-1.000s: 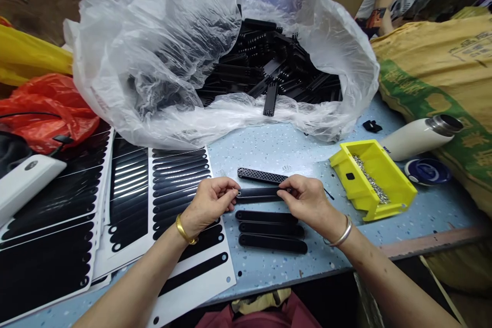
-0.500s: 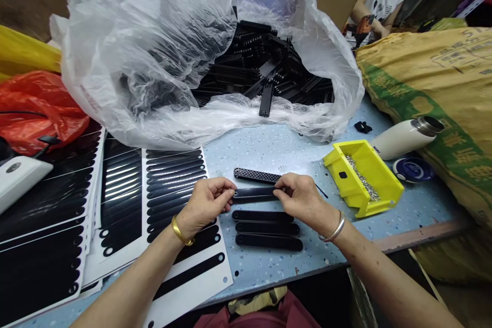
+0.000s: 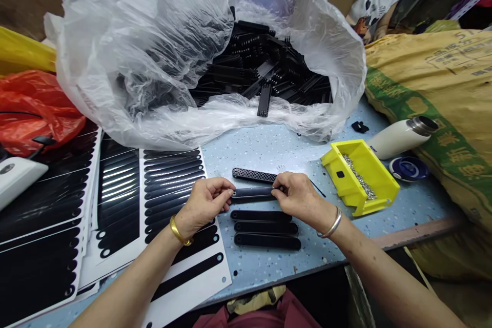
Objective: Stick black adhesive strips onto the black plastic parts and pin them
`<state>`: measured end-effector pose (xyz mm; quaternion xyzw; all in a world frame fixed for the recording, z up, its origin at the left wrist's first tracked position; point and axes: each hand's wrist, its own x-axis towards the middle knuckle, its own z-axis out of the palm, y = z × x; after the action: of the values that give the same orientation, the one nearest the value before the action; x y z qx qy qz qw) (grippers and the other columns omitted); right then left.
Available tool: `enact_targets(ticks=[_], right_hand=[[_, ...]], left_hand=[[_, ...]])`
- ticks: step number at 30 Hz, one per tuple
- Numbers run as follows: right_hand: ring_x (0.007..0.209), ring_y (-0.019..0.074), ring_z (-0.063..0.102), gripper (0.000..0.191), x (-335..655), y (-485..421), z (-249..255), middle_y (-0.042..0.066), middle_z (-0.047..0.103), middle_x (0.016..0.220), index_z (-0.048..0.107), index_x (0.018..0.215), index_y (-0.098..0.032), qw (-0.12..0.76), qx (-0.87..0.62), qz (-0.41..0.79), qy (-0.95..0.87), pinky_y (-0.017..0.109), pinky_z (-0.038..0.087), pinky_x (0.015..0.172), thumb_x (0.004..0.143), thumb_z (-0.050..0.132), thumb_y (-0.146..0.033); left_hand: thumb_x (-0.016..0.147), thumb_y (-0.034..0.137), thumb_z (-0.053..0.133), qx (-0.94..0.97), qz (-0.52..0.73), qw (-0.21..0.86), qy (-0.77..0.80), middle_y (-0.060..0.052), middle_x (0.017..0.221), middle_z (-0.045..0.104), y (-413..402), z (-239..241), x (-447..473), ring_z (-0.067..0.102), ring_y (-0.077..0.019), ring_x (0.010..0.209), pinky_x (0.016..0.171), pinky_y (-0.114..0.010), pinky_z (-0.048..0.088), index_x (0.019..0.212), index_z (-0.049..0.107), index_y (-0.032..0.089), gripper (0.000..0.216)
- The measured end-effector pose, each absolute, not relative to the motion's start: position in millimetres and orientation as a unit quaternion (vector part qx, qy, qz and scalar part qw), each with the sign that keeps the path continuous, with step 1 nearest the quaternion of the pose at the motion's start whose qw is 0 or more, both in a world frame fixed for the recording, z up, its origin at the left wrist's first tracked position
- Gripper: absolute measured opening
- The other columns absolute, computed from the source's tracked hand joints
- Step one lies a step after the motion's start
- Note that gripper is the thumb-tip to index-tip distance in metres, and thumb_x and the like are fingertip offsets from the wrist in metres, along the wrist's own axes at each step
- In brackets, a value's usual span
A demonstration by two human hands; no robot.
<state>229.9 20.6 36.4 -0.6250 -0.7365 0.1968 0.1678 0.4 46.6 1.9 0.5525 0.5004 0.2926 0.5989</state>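
A long black plastic strip with rounded ends lies level between my two hands. My left hand pinches its left end, and my right hand closes on its right end, the fingertips partly hiding it. Just behind it rests a black strip with a lattice face. Nearer to me, three similar black strips lie stacked in a row on the blue speckled table. To the left, white backing sheets carry rows of glossy black adhesive strips.
A large clear plastic bag full of black plastic parts stands at the back. On the right are a yellow bin of small metal pieces, a white bottle and a yellow sack. Another person sits beyond.
The view has shifted slightly. Both hands keep hold of the strip's ends, with hardly any visible movement. The other person's arms have moved a little.
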Motion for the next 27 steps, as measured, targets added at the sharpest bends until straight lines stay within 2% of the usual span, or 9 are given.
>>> enact_targets(ticks=[9, 13, 19, 22, 27], right_hand=[[0.056, 0.0127, 0.053, 0.007, 228.5, 21.3, 37.1, 0.003, 0.063, 0.062, 0.067, 0.07, -0.015, 0.131, -0.627, 0.188, -0.745, 0.024, 0.037, 0.055, 0.072, 0.064, -0.01], [0.058, 0.0134, 0.055, 0.006, 227.8, 19.9, 38.0, 0.004, 0.065, 0.065, 0.068, 0.072, -0.015, 0.123, -0.63, 0.184, -0.744, 0.024, 0.038, 0.057, 0.073, 0.064, -0.01], [0.06, 0.0142, 0.056, 0.006, 226.8, 19.7, 35.2, 0.005, 0.066, 0.067, 0.068, 0.074, -0.015, 0.115, -0.634, 0.17, -0.745, 0.024, 0.038, 0.058, 0.073, 0.065, -0.01], [0.058, 0.0136, 0.055, 0.005, 226.9, 20.3, 34.3, 0.005, 0.065, 0.065, 0.069, 0.073, -0.014, 0.113, -0.636, 0.171, -0.744, 0.023, 0.038, 0.056, 0.073, 0.065, -0.01], [0.058, 0.0134, 0.055, 0.006, 228.0, 20.5, 33.5, 0.004, 0.065, 0.065, 0.068, 0.074, -0.015, 0.117, -0.637, 0.18, -0.74, 0.023, 0.038, 0.056, 0.073, 0.065, -0.01]], left_hand=[[0.072, 0.026, 0.066, 0.568, 0.292, 0.592, 0.492, -0.001, 0.056, 0.062, 45.9, 0.5, 0.0, 0.06, -0.0104, 0.047, 0.046, -0.02, 0.05, 0.08, 0.067, 0.011, 0.017], [0.074, 0.028, 0.064, 0.577, 0.298, 0.582, 0.49, -0.001, 0.056, 0.062, 44.4, -0.5, -2.6, 0.059, -0.0108, 0.047, 0.046, -0.02, 0.05, 0.09, 0.07, 0.011, 0.024], [0.07, 0.022, 0.069, 0.636, 0.29, 0.563, 0.441, -0.004, 0.069, 0.071, 45.3, -1.3, -5.9, 0.058, -0.0097, 0.05, 0.048, -0.02, 0.048, 0.095, 0.075, 0.013, 0.027], [0.068, 0.019, 0.068, 0.645, 0.298, 0.552, 0.436, -0.005, 0.068, 0.072, 46.3, -2.8, -5.1, 0.057, -0.0093, 0.05, 0.046, -0.018, 0.045, 0.087, 0.077, 0.014, 0.022], [0.069, 0.019, 0.066, 0.637, 0.28, 0.565, 0.443, -0.004, 0.053, 0.066, 47.5, -4.3, -5.7, 0.052, -0.0087, 0.042, 0.042, -0.019, 0.04, 0.073, 0.077, 0.012, 0.014]])
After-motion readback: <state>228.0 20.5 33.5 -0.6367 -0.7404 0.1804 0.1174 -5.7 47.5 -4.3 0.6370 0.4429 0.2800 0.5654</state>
